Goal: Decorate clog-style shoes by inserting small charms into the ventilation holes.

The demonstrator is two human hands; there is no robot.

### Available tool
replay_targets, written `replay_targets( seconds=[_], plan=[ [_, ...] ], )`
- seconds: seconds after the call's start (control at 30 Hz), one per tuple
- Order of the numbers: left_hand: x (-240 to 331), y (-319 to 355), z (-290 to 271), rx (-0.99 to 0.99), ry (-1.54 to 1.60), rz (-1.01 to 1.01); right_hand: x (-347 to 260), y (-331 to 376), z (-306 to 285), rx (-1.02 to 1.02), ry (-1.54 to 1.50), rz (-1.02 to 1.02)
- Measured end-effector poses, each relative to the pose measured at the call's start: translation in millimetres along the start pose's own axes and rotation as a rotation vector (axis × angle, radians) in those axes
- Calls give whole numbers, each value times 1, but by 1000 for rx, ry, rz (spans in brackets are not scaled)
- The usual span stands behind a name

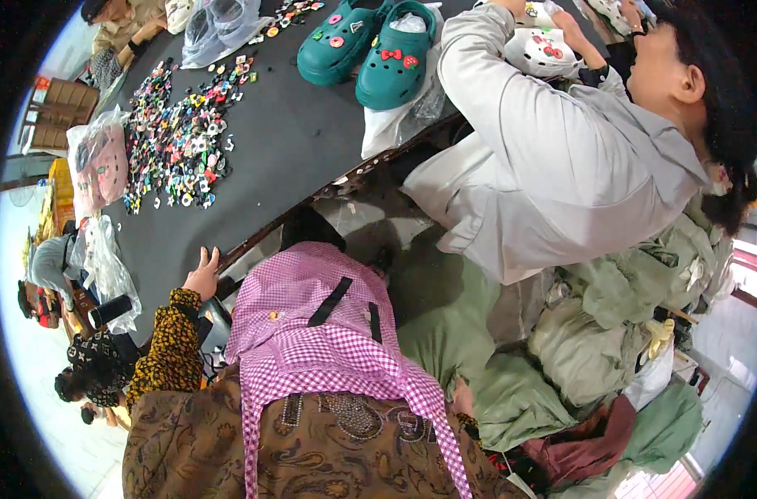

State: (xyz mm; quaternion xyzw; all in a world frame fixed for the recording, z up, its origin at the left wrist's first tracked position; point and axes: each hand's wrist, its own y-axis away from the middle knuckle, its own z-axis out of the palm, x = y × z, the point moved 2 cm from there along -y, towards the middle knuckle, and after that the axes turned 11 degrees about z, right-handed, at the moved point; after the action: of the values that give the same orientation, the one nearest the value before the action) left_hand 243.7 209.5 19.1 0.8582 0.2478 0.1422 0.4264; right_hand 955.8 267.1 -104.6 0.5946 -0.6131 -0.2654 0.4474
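Note:
My left hand rests at the near edge of the dark table, its fingers stretched out and nothing held in them. Low at my right side, only a sliver of my right hand shows beside the purple checked apron; its fingers are hidden. Farther up the table lies a heap of small colourful shoe charms, out of reach of my left hand. Beyond it stand two teal clogs with charms on their uppers, one of them partly on white plastic wrapping.
Close on the right, a person in a light grey jacket handles a white clog. Bagged pink clogs, a clear bag and a black cylinder lie along the left edge. Green sacks crowd the floor at right.

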Motion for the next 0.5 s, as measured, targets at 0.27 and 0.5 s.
replay_targets(
  seconds=[0.27,0.5],
  plan=[
    [-6,-10,-8,-21,-1,18,35,-35,-7,30,939,-824],
    [-21,-11,-9,-55,-51,33,0,63,21,-11,593,-367]
  ],
)
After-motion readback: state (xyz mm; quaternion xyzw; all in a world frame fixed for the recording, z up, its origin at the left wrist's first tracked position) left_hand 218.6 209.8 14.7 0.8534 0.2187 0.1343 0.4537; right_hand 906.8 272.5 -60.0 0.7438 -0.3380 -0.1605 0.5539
